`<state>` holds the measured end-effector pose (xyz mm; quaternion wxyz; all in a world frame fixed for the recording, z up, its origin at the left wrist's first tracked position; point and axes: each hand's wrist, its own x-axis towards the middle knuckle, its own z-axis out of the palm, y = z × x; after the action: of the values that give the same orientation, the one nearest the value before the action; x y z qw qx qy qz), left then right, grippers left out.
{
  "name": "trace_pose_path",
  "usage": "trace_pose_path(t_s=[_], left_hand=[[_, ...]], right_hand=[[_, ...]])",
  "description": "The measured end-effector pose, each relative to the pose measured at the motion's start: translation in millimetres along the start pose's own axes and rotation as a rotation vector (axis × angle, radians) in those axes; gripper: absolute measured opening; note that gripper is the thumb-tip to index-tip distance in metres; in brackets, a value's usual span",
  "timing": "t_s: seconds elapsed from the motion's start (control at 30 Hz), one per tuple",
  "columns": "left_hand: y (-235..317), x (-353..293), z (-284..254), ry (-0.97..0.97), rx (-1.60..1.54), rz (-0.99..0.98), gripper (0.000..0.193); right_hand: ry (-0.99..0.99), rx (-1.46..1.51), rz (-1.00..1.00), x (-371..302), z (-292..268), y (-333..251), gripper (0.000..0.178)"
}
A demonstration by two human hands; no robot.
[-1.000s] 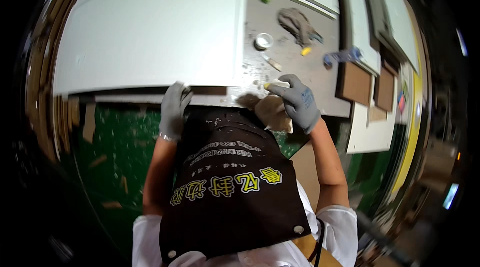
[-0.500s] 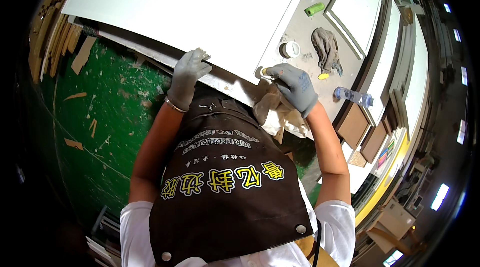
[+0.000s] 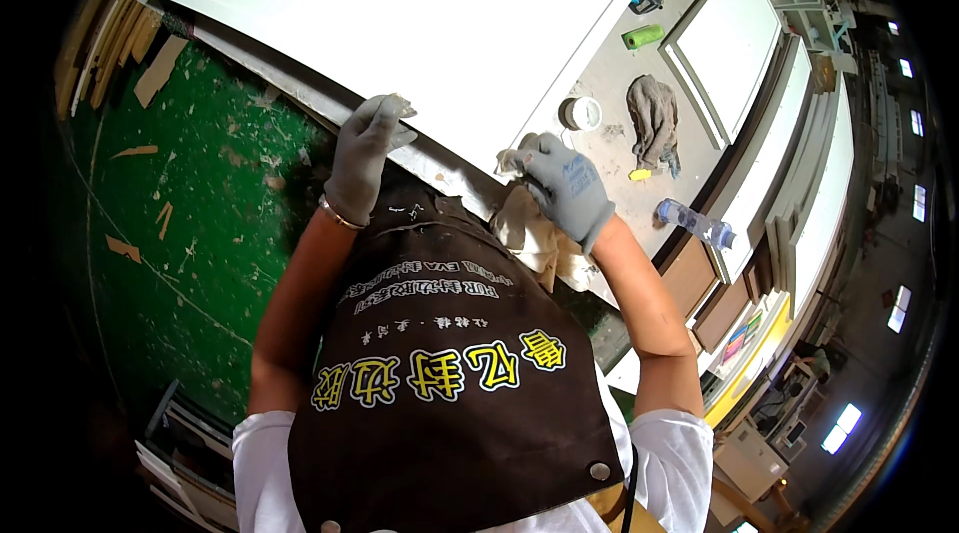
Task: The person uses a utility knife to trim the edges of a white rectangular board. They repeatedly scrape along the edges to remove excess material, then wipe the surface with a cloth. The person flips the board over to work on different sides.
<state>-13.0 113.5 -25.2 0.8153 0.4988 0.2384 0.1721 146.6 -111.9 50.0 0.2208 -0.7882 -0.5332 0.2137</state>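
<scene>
- Cloth (image 3: 526, 223), pale and rumpled, is held by its upper part in the right hand (image 3: 567, 180), the gloved fingers bent narrowly over it beside the near right corner of a white panel (image 3: 400, 28).
- The cloth's loose length is hung from the fingers downward and a little rightward, past the worktable's near edge; its far folds are partly hidden by the right hand and wrist.
- The left hand (image 3: 362, 155), also gloved in grey, is placed at the panel's near edge, thumb and fingers brought close together; whether anything is held there cannot be told.
- The panel is laid flat on the worktable (image 3: 611, 78), its near edge slanted from upper left to lower right, its right edge run up and rightward; the far side is cut off by the frame, so its long axis cannot be settled, and its surface is washed out by glare.
- A round white tub (image 3: 582, 113) is set just right of the panel; its contents are hard to make out.
- A clear bottle (image 3: 696, 224) is laid on its side farther right; what is inside cannot be told.
- Between them, a grey-brown rag (image 3: 652, 121) is left crumpled, with a small yellow piece (image 3: 639, 174) at its lower end.
</scene>
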Motion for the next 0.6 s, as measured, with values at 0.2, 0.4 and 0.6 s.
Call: trace_pose_path(t_s=[0.2, 0.4, 0.6], left_hand=[[5, 2, 0, -0.015, 0.020, -0.016, 0.035], [1, 6, -9, -0.069, 0.060, -0.027, 0.033], [7, 8, -14, -0.148, 0.136, -0.044, 0.033]], right_hand=[[-0.135, 0.231, -0.035, -46, 8, 20, 0.020], [0.199, 0.867, 0.346, -58, 9, 20, 0.020], [0.188, 1.115, 0.492, -48, 21, -1, 0.021]])
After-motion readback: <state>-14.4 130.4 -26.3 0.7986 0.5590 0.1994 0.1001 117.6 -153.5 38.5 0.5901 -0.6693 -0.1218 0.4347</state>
